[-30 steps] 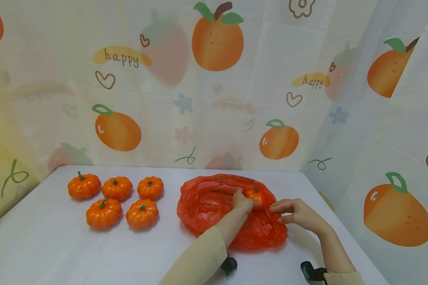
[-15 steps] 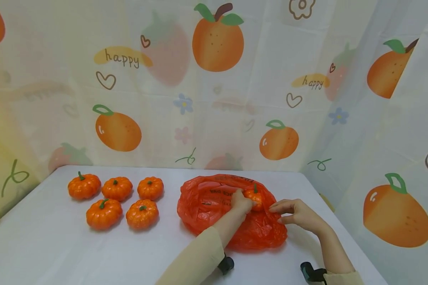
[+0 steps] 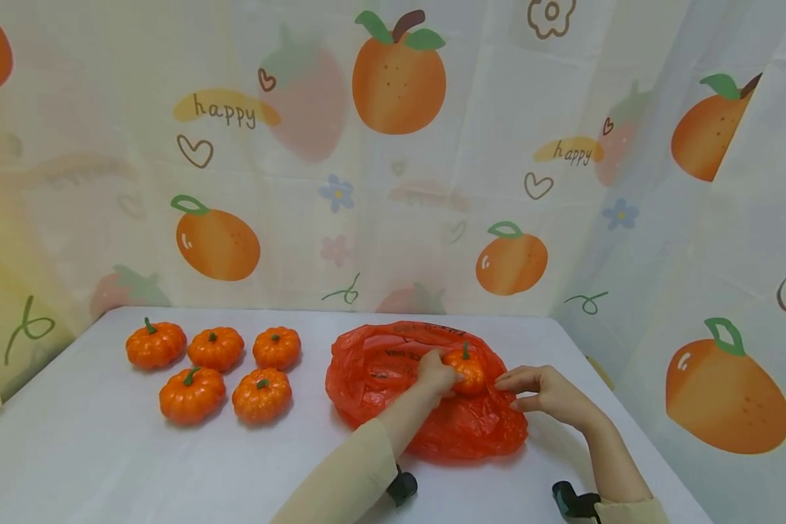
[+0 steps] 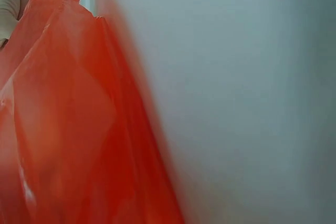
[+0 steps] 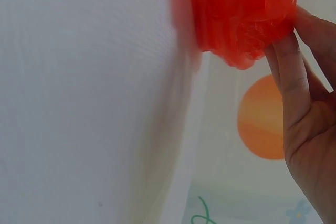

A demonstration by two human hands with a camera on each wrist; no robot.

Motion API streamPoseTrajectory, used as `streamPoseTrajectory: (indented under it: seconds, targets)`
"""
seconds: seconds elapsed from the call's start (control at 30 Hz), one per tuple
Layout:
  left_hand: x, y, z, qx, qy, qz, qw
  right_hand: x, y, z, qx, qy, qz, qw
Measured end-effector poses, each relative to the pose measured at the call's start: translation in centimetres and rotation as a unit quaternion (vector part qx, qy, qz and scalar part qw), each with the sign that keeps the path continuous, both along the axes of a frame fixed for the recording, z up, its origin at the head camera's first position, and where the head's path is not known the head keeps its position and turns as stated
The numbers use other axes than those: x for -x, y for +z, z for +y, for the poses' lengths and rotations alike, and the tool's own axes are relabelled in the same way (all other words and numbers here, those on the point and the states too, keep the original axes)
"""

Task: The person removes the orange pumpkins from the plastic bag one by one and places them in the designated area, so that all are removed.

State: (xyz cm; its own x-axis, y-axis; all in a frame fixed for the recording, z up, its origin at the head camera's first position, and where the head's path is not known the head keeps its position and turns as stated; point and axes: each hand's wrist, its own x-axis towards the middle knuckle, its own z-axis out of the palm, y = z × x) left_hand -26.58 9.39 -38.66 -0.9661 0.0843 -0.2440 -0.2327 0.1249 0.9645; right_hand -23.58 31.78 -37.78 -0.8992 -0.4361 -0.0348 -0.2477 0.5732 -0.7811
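Observation:
A red plastic bag (image 3: 367, 378) with dark print lies open on the table, its mouth facing up. Inside the mouth, toward the right, sits a small orange pumpkin (image 3: 469, 372) with a green stem. My left hand (image 3: 436, 375) reaches into the bag and grips that pumpkin from its left side; the fingertips are partly hidden. At the bag's right edge, my right hand (image 3: 549, 393) pinches the rim between thumb and fingers. The left wrist view shows mostly the bag's side (image 4: 68, 119). In the right wrist view, the right fingers (image 5: 291, 72) hold the bag's edge.
Several similar pumpkins (image 3: 262, 395) stand in two rows on the left of the white table (image 3: 105, 458). A curtain (image 3: 314, 240) printed with fruit hangs behind the table and along its sides. Black wrist devices (image 3: 573, 502) sit below both hands.
My left hand has shifted slightly left and toward me, and the pumpkin has come along, showing more of itself above the bag's front rim. The right hand stays in place.

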Motion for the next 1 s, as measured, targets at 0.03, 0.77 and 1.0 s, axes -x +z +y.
streamPoseTrajectory:
  seconds: [0.03, 0.77, 1.0]
  targets:
    - [0.0, 0.0, -0.2, 0.001, -0.004, 0.0, 1.0, 0.0, 0.0, 0.0, -0.001, 0.0, -0.001, 1.0]
    - [-0.6, 1.0, -3.1, 0.002, -0.052, 0.011, 0.9986, 0.3, 0.1, -0.4, -0.003, -0.01, -0.011, 0.9999]
    - [-0.7, 1.7, -3.9, -0.013, -0.073, 0.02, 0.9971, 0.3, 0.2, -0.6, -0.01, -0.014, -0.01, 0.9998]
